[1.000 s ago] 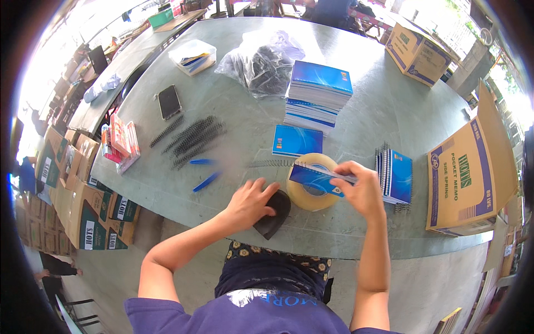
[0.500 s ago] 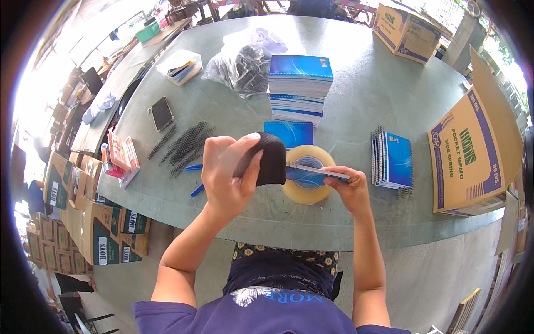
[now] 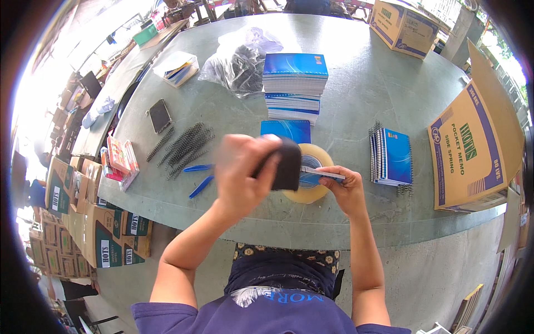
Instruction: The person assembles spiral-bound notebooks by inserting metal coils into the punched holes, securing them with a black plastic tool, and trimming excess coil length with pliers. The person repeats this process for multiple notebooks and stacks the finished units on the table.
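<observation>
A seemingly stiff block (image 3: 290, 167) is clasped by the left hand (image 3: 243, 167), a light-looking notebook (image 3: 318, 173) pinched at its right end by the right hand (image 3: 349, 190).

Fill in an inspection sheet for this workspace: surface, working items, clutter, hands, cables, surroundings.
Surface: grey-green table, glare toward its far edge.
Working items: tall notebook stack; spiral-bound notebooks on the right; loose black coils on the left; tape roll near the middle.
Clutter: phone, plastic bag, white container, red-and-white packs.
Left hand: blurred, gripping a dark block.
Right hand: pinching a thin notebook; whether the block touches it, cannot tell.
Cables: nothing seen.
Surroundings: open carton at the right; stacked cartons beyond the table's left edge.
</observation>
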{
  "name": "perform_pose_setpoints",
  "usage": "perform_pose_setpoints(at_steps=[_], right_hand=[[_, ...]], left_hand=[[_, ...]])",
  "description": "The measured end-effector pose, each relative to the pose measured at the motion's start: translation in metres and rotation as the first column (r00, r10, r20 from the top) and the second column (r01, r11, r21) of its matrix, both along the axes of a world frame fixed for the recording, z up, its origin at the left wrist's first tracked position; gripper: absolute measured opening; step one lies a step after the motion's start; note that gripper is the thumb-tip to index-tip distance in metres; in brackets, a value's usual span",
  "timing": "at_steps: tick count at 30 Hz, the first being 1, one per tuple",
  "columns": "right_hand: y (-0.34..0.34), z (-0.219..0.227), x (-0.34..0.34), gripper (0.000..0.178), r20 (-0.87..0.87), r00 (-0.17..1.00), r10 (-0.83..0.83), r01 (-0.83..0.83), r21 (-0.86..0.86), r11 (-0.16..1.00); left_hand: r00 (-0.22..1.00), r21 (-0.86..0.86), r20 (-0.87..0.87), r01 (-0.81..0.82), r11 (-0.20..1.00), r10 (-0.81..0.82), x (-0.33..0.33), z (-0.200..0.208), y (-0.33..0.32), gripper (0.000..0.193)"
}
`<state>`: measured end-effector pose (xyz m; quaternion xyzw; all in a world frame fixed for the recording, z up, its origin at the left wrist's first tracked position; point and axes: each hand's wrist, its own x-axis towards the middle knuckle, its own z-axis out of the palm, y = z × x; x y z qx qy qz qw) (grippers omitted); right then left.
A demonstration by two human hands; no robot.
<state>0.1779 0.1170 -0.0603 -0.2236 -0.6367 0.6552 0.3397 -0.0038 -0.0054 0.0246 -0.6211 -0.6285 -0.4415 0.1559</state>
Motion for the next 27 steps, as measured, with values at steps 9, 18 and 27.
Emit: perform_pose_setpoints(at_steps=[9, 18, 27], right_hand=[[-0.003, -0.002, 0.004, 0.022, 0.01, 0.999, 0.043, -0.043, -0.027, 0.999], [-0.005, -0.004, 0.007, 0.026, -0.042, 0.996, 0.075, -0.076, -0.043, 0.996], [-0.007, -0.008, 0.009, 0.027, 0.012, 0.99, 0.137, -0.137, -0.028, 0.99]], left_hand=[[0.998, -0.145, 0.033, 0.054, 0.988, -0.05, 0.014, -0.023, 0.008, 0.025], [0.966, -0.376, 0.101, 0.258, 0.89, -0.237, 0.026, -0.017, 0.016, 0.029], [0.982, -0.116, 0.115, 0.164, 0.98, -0.151, 0.024, -0.003, 0.028, 0.029]])
